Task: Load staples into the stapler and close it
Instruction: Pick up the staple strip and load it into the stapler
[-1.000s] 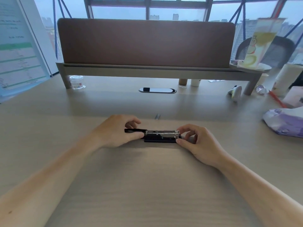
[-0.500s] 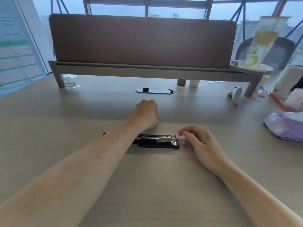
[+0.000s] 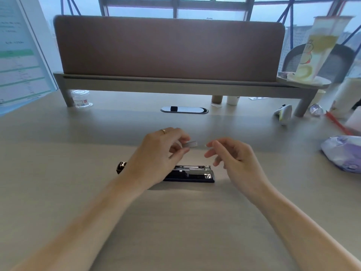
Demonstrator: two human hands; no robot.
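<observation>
The black stapler [image 3: 192, 173] lies flat on the wooden desk, opened out, its shiny metal staple channel facing up. Its top arm's tip [image 3: 121, 167] pokes out to the left behind my left wrist. My left hand [image 3: 156, 155] hovers just above the stapler's left half and pinches a short silver strip of staples [image 3: 190, 144] between thumb and fingertips. My right hand [image 3: 232, 159] hangs in the air to the right of the strip, fingers loosely apart, holding nothing. A small gap separates its fingertips from the strip.
A brown divider on a grey shelf [image 3: 175, 85] crosses the back. A cable grommet [image 3: 184, 110] sits beyond my hands. A clear small jar [image 3: 81, 98] stands back left; a purple packet [image 3: 343, 153], a drink cup [image 3: 316, 51] and a red pen [image 3: 338, 124] crowd the right.
My left hand reached forward to the staples lying on the desk, then came back over the stapler holding the strip. My right hand lifted off the desk toward it.
</observation>
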